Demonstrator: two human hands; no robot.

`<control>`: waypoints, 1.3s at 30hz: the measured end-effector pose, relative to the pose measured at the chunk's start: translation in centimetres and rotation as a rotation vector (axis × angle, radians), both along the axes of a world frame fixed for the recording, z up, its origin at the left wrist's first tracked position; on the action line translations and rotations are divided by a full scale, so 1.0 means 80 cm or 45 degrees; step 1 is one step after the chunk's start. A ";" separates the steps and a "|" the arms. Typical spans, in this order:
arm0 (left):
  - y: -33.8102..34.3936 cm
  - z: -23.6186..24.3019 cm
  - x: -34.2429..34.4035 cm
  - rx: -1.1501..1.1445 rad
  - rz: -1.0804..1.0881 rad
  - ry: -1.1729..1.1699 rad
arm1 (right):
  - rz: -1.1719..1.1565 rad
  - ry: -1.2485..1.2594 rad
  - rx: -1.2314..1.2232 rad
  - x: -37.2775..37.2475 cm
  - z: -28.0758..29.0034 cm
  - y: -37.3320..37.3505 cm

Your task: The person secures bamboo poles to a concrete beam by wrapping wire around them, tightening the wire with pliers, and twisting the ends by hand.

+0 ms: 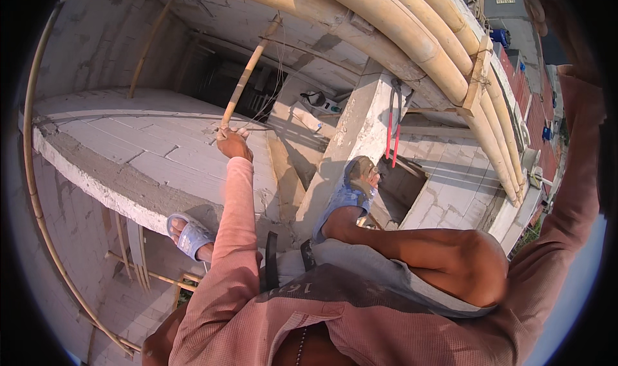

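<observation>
My left hand (234,144) reaches forward over the block wall, its fingers closed at the lower end of a slanting bamboo pole (250,70). Thin loose wire (281,64) hangs beside the pole and runs down close to the same hand. My right arm is raised along the right edge, where my right hand (535,9) is dim and partly cut off; what its fingers do is unclear. Long-handled pincers with red grips (393,118) lie on the concrete beam (344,125), just beyond my sandalled right foot (362,176).
Thick bamboo poles (412,35) cross the top and right, tied with a short wooden piece (478,76). My left foot (187,234) rests on the wall's edge (106,183). Deep drops lie below on both sides. A white object with a black strap (315,99) sits lower down.
</observation>
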State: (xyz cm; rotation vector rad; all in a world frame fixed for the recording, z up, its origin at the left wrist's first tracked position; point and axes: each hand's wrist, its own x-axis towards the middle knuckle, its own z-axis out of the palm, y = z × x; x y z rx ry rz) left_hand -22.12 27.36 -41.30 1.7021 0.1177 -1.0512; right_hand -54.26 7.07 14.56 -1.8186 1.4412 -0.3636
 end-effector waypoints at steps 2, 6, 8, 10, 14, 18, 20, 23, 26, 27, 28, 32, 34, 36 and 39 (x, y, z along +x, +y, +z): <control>-0.013 0.025 -0.005 -0.079 -0.063 0.014 | 0.225 0.233 0.443 0.030 -0.077 0.030; -0.025 0.062 -0.001 -0.137 0.003 0.134 | 0.887 0.414 0.410 0.057 -0.266 0.082; -0.029 0.069 -0.006 -0.183 0.022 0.180 | 0.540 0.369 0.748 0.061 -0.326 0.090; -0.025 0.073 -0.019 -0.093 0.010 0.292 | 0.398 0.256 0.724 0.053 -0.387 0.106; 0.013 0.062 -0.062 0.001 -0.084 0.527 | -0.066 0.075 0.433 0.081 -0.461 0.115; 0.049 0.055 -0.102 0.062 -0.045 0.799 | -0.299 -0.423 0.897 0.090 -0.456 0.098; 0.060 0.058 -0.117 0.095 -0.061 1.070 | -0.320 -0.437 0.910 0.095 -0.436 0.100; 0.071 0.064 -0.126 0.231 -0.263 1.181 | -0.317 -0.455 0.910 0.096 -0.428 0.109; 0.081 0.073 -0.126 0.247 -0.482 1.139 | -0.328 -0.558 0.899 0.098 -0.426 0.129; 0.084 0.076 -0.128 0.249 -0.475 1.131 | -0.360 -0.651 0.900 0.102 -0.426 0.136; 0.085 0.078 -0.130 0.247 -0.514 1.147 | -0.354 -0.658 0.906 0.105 -0.425 0.143; 0.063 0.124 -0.128 0.342 -0.865 1.243 | -0.261 -0.483 0.640 0.098 -0.418 0.151; 0.047 0.117 -0.098 0.332 -1.329 0.790 | -0.280 -0.386 0.440 0.103 -0.419 0.144; -0.001 0.150 -0.086 0.087 -1.569 0.419 | -0.260 -0.352 0.388 0.096 -0.418 0.131; -0.061 0.249 -0.101 -0.470 -1.051 0.266 | -0.230 -0.377 0.462 0.097 -0.415 0.136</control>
